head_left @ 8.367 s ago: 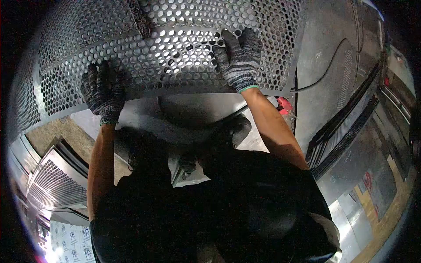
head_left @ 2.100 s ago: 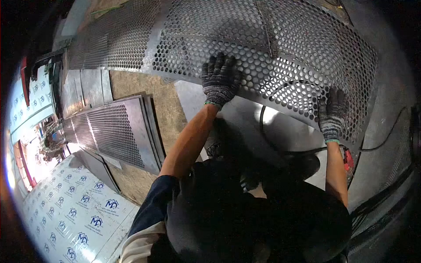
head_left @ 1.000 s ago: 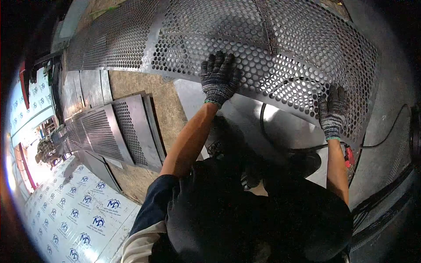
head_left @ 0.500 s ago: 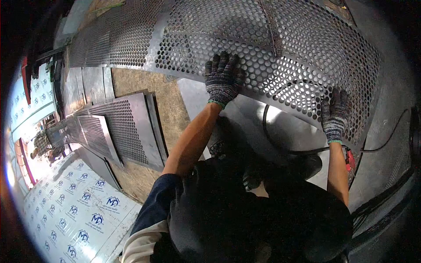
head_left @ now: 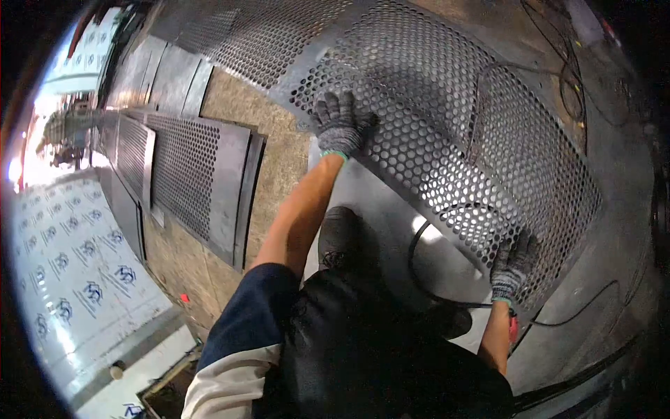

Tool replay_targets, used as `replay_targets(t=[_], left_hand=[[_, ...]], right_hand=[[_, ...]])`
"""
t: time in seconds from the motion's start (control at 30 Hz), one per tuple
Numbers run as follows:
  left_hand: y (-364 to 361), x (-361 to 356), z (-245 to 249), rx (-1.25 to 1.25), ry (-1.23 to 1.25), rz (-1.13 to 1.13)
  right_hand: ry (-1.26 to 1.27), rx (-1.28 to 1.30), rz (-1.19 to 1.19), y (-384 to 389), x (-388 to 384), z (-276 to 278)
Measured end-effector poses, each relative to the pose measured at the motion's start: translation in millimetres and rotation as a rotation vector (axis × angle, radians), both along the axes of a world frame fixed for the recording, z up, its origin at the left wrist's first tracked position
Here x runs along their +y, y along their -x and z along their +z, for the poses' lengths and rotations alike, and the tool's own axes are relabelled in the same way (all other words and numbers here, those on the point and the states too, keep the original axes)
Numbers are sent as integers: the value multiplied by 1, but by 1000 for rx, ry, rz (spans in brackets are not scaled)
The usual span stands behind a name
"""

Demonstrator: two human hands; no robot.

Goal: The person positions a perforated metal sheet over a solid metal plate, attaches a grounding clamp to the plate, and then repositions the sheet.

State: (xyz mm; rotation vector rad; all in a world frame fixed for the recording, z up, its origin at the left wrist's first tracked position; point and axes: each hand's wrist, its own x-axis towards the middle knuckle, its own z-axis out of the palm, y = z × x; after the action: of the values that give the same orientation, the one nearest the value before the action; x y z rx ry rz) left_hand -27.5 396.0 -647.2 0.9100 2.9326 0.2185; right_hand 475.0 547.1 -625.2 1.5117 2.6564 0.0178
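A large perforated metal sheet [head_left: 401,143] lies across the upper middle, its near edge running diagonally down to the right. My left hand [head_left: 340,126], in a grey knitted glove with green trim, rests palm down on that near edge, fingers spread. Near the sheet's lower right corner, my right hand [head_left: 513,265] presses flat in a matching glove, fingers stretched out. Beneath the sheet is a smooth grey metal surface [head_left: 370,202]. A black cable [head_left: 413,262] loops under the sheet. Just below my right hand is a red object [head_left: 514,328], partly hidden by the wrist.
More perforated sheets [head_left: 183,167] are stacked at the left on brown boarding [head_left: 276,160]. A white panel with blue printed logos [head_left: 77,258] stands lower left. Cables [head_left: 572,91] lie at the upper right. My shoe [head_left: 338,234] is below my left hand. A blurred person [head_left: 66,129] is far left.
The view has turned and shifted, so the sheet's near edge slopes more steeply. Both hands remain flat on the sheet; the left one now appears closer to the bare metal strip at its left.
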Motion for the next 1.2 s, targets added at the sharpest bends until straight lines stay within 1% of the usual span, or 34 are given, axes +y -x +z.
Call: replay_targets(t=[0.03,0.07,0.13,0.17,0.2,0.27,0.33,0.4,0.47,0.53,0.63,0.73,0.87,0.9,0.93,1.0,1.03,1.07,1.13,1.17,1.2], left_hand=[[10,0,11,-54,81,30],[23,1,17,-106,159,54],[43,0,11,-151,151,109],[47,1,11,-130,152,118],[50,2,9,-111,155,128],[56,5,5,-106,162,144],[60,7,1,-27,155,140],[67,8,2,-50,173,135],[72,10,7,-71,190,125],[76,12,8,-88,111,112],[92,18,6,-134,82,128],[99,22,14,-175,62,127],[112,35,20,-196,107,155],[114,35,19,-195,110,140],[117,36,15,-200,117,139],[124,42,11,-157,203,165],[125,43,17,-166,223,150],[131,42,14,-171,228,143],[143,45,10,-162,232,114],[149,49,13,-194,304,125],[162,49,0,-198,308,118]], right_hand=[[45,24,-36,1,0,1],[34,23,-21,2,0,1],[8,4,3,-1,-1,-2],[-14,55,20,-7,-1,-9],[-20,51,33,-6,0,-7],[48,-27,-51,-2,0,-5],[23,-35,-16,-7,2,-14],[24,9,-35,-9,3,-16],[54,-30,-78,-6,2,-14],[53,21,-92,-4,-1,-14],[49,65,-93,4,-3,-4],[50,64,-123,1,-4,-8],[53,14,-110,1,-3,-9],[17,-67,-73,1,-2,-9],[23,-73,-75,1,-3,-7],[5,-8,-91,5,-4,-4],[-26,-35,-57,2,-3,-7],[-22,-41,-64,2,-2,-6],[18,62,-60,4,0,-5],[4,91,-68,2,0,-6],[7,85,-74,3,-1,-5]])
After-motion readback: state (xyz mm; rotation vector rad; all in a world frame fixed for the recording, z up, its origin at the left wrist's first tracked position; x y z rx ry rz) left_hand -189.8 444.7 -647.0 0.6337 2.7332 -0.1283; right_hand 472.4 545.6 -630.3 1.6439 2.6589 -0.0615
